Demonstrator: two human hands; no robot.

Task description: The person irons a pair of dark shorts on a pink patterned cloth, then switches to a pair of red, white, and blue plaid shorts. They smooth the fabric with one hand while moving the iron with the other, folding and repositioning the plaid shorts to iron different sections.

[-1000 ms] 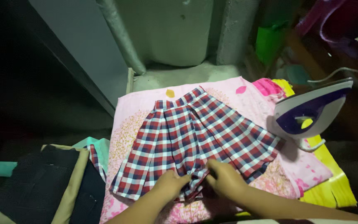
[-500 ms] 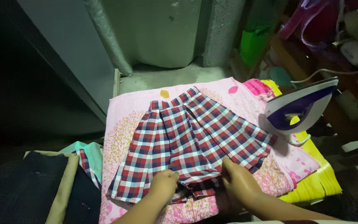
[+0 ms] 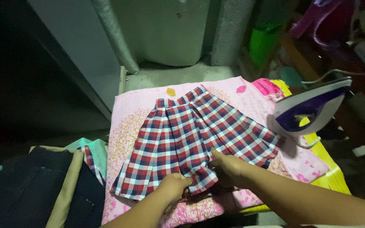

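Your hands: left hand (image 3: 173,185) and right hand (image 3: 230,168) pinch the plaid skirt (image 3: 191,139) hem (fingers closed on cloth)
Iron (image 3: 311,110): upright at 3 o'clock on the pink cover (image 3: 127,126)

Home ironing corner: iron (image 3: 311,110), padded board (image 3: 144,101)

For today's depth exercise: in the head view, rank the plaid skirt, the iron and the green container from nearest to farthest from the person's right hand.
1. Plaid skirt: under the right hand, touching its hem.
2. Iron: upright at the board's right edge.
3. Green container: far back, by the wall.
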